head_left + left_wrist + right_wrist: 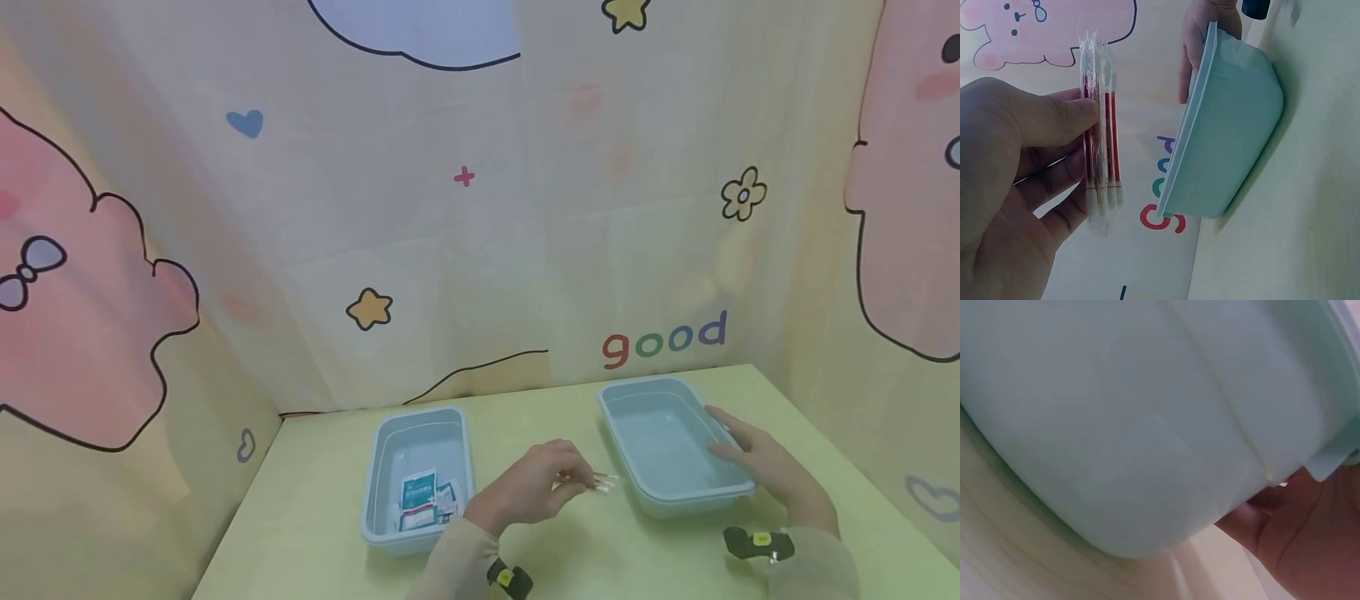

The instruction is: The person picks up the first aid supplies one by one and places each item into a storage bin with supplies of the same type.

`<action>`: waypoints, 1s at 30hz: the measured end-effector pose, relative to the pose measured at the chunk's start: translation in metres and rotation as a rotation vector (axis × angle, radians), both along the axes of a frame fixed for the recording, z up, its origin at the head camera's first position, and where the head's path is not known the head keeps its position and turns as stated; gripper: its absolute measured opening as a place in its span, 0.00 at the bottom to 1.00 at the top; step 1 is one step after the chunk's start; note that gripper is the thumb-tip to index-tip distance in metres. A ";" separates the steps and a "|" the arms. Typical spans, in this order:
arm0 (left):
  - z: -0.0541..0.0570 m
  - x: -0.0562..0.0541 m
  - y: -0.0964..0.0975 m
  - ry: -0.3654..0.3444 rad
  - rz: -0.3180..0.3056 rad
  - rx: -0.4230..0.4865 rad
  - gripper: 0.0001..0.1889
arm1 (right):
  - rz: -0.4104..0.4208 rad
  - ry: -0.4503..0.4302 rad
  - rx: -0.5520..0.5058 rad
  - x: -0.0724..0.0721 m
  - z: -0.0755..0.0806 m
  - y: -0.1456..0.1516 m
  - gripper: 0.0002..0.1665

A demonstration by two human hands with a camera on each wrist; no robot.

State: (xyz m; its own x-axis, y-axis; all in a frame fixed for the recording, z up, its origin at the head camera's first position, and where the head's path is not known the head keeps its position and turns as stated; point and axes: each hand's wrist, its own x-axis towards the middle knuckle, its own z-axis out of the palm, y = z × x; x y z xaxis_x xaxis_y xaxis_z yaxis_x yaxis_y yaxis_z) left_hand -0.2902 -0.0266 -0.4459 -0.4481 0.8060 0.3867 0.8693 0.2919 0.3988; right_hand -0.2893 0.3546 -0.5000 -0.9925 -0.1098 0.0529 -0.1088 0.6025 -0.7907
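Observation:
My left hand [528, 483] pinches clear-wrapped cotton swabs [604, 482] between thumb and fingers, just left of the right-hand plastic tub [663, 437]. Close up in the left wrist view, the swabs [1114, 134] have white tips and dark red shafts. At that light blue tub's right side, my right hand [772, 471] grips the rim, thumb over the inside. The tub's outer wall [1116, 437] fills most of the right wrist view, where part of the right hand [1310, 534] shows at the edge.
A second light blue tub [367, 500] stands to the left. In it lie a teal and white packet [418, 492] and smaller packets [447, 500], partly hidden by the left forearm. Both tubs rest on a pale yellow-green table [300, 500], with a printed curtain [420, 208] behind.

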 end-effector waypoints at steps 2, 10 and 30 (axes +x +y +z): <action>0.001 -0.001 0.002 -0.001 -0.003 0.000 0.04 | -0.003 0.001 0.003 0.000 -0.001 0.000 0.45; 0.005 0.001 0.009 -0.024 -0.017 -0.001 0.04 | -0.001 -0.015 -0.014 0.000 -0.003 0.001 0.45; 0.008 0.000 0.026 0.001 -0.038 -0.025 0.04 | 0.004 -0.008 -0.015 0.001 0.000 0.000 0.46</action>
State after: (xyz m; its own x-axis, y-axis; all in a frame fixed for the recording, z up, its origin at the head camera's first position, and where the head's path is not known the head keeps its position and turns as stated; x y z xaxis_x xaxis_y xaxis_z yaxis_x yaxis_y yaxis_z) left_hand -0.2903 -0.0008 -0.4382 -0.4162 0.8320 0.3668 0.8806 0.2682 0.3908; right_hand -0.2881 0.3543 -0.4997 -0.9925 -0.1132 0.0465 -0.1048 0.5904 -0.8003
